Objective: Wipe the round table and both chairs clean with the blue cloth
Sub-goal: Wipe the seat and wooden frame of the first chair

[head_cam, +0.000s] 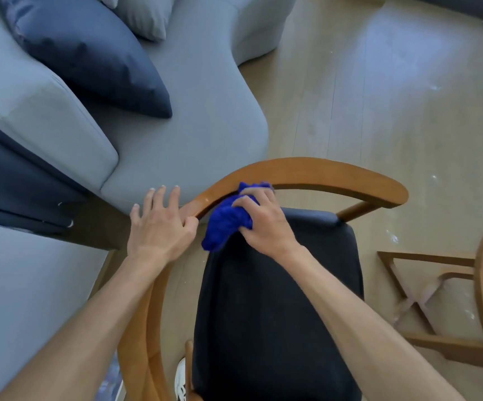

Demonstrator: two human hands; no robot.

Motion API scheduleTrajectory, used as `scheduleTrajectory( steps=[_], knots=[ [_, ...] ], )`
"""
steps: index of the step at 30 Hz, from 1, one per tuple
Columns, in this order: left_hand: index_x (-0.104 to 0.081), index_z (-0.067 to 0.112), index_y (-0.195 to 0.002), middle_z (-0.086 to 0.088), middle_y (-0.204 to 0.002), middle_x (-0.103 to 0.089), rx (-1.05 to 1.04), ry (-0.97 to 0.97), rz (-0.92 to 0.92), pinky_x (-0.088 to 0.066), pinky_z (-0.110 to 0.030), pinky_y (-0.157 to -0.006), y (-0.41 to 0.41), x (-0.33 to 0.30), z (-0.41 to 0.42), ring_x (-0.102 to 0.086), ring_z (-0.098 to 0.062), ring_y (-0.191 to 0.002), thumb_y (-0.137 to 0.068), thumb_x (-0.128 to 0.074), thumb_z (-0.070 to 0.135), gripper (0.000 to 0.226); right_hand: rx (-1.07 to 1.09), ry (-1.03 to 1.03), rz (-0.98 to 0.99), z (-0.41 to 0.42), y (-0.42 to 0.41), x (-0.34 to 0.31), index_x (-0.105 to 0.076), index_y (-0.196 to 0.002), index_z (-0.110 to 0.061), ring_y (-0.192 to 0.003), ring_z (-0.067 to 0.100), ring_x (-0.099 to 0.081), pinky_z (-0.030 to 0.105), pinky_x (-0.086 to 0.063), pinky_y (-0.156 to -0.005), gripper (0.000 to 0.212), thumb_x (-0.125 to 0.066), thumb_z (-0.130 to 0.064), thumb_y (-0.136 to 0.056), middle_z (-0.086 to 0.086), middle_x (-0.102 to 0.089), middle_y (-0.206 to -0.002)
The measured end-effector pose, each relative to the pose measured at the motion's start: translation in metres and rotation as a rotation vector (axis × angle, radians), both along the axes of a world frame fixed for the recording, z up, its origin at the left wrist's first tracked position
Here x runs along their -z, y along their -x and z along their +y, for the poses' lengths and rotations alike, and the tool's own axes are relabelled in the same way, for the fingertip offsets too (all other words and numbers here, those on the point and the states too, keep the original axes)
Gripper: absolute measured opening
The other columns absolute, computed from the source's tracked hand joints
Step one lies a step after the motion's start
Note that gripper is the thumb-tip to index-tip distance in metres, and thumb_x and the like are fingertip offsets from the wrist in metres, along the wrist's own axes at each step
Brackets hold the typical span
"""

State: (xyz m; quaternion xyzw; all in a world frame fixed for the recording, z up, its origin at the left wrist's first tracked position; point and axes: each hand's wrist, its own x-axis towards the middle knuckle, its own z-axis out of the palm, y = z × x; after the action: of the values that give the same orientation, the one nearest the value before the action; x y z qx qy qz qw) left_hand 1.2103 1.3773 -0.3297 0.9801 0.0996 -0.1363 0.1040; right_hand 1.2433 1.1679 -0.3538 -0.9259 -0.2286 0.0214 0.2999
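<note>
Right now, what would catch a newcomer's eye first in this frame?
The bright blue cloth at centre, bunched in the right hand against the chair's curved wooden backrest. Beside it, the left hand rests on the same rail, fingers spread. Upper left, a dark navy cushion lies on the grey sofa.

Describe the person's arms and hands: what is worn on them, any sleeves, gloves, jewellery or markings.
Both forearms are bare up to the frame edge: no sleeves show. The left hand and right hand wear no gloves, and no rings, watch or bracelets are visible. The left hand's fingernails are short and pale. No markings can be seen.
</note>
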Motion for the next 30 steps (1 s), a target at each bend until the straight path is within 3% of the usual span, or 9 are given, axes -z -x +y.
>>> scheduleTrajectory(
  steps=[3,10,13,15,16,18,22,27,30],
  knots=[
    [-0.019,0.018,-0.151,-0.011,-0.157,-0.022,0.008,-0.011,-0.009,-0.017,-0.051,-0.116,0.001,0.000,-0.001,-0.015,-0.026,-0.146,-0.092,-0.033,0.043,0.066,0.133,0.032,0.277,-0.060,0.043,0.008,-0.062,-0.111,-0.013,-0.102,0.020,-0.057,0.032,-0.048,-0.087,0.038,-0.064,-0.002,-0.075,0.000,-0.057,-0.114],
    [-0.024,0.015,-0.148,-0.014,-0.152,-0.032,0.026,-0.033,-0.018,-0.026,-0.053,-0.111,0.002,-0.003,-0.004,-0.027,-0.030,-0.141,-0.094,-0.036,0.041,0.062,0.093,0.635,0.510,-0.139,0.075,0.025,-0.054,-0.107,-0.030,-0.079,0.018,-0.051,0.027,-0.038,-0.062,0.033,-0.060,-0.018,-0.077,-0.006,-0.052,-0.112],
    [-0.027,0.014,-0.147,-0.014,-0.148,-0.036,0.015,-0.037,-0.027,-0.029,-0.054,-0.108,0.003,-0.006,-0.006,-0.033,-0.032,-0.137,-0.095,-0.037,0.040,0.060,0.164,0.677,0.622,-0.133,0.088,0.051,-0.040,-0.134,-0.028,-0.111,0.025,-0.046,0.035,-0.047,-0.081,0.057,-0.062,-0.029,-0.082,0.002,-0.035,-0.137],
    [-0.027,0.014,-0.147,-0.015,-0.148,-0.037,0.003,-0.034,-0.023,-0.030,-0.054,-0.108,0.004,-0.008,-0.007,-0.034,-0.033,-0.135,-0.095,-0.038,0.040,0.059,0.199,0.673,0.689,-0.125,0.110,0.072,-0.020,-0.149,-0.028,-0.132,0.030,-0.030,0.040,-0.038,-0.103,0.081,-0.060,-0.048,-0.082,0.008,-0.019,-0.152],
    [-0.026,0.014,-0.147,-0.015,-0.147,-0.038,-0.002,-0.032,-0.021,-0.030,-0.054,-0.107,0.004,-0.008,-0.008,-0.034,-0.034,-0.135,-0.095,-0.038,0.040,0.059,0.210,0.680,0.646,-0.122,0.123,0.080,-0.014,-0.152,-0.030,-0.138,0.032,-0.023,0.043,-0.030,-0.108,0.088,-0.057,-0.057,-0.080,0.010,-0.013,-0.157],
    [-0.026,0.014,-0.148,-0.015,-0.147,-0.038,-0.010,-0.028,-0.022,-0.030,-0.054,-0.107,0.004,-0.009,-0.008,-0.035,-0.034,-0.135,-0.095,-0.039,0.039,0.059,0.213,0.720,0.479,-0.121,0.145,0.091,-0.022,-0.151,-0.031,-0.142,0.038,-0.017,0.056,-0.022,-0.108,0.095,-0.056,-0.070,-0.071,0.014,-0.013,-0.158],
    [-0.026,0.016,-0.148,-0.014,-0.148,-0.038,-0.016,-0.040,-0.017,-0.030,-0.055,-0.107,0.003,-0.007,-0.008,-0.035,-0.033,-0.134,-0.094,-0.038,0.039,0.060,0.379,0.660,0.390,-0.101,0.156,0.116,-0.050,-0.137,-0.024,-0.134,0.049,-0.032,0.067,-0.035,-0.093,0.102,-0.067,-0.077,-0.052,0.023,-0.036,-0.147],
    [-0.025,0.019,-0.148,-0.016,-0.144,-0.041,-0.040,-0.057,0.007,-0.032,-0.056,-0.103,0.002,-0.004,-0.007,-0.038,-0.038,-0.128,-0.093,-0.035,0.040,0.059,0.432,0.675,0.325,-0.096,0.146,0.134,-0.064,-0.117,-0.021,-0.104,0.042,-0.054,0.048,-0.048,-0.070,0.078,-0.075,-0.069,-0.056,0.018,-0.055,-0.124],
    [-0.025,0.019,-0.148,-0.018,-0.144,-0.041,-0.058,-0.047,0.005,-0.033,-0.057,-0.102,0.002,-0.007,-0.009,-0.038,-0.040,-0.126,-0.094,-0.036,0.039,0.059,0.268,0.664,0.290,-0.125,0.145,0.129,-0.049,-0.137,-0.026,-0.106,0.036,-0.051,0.043,-0.051,-0.073,0.091,-0.070,-0.068,-0.059,0.016,-0.048,-0.133]
  ],
)
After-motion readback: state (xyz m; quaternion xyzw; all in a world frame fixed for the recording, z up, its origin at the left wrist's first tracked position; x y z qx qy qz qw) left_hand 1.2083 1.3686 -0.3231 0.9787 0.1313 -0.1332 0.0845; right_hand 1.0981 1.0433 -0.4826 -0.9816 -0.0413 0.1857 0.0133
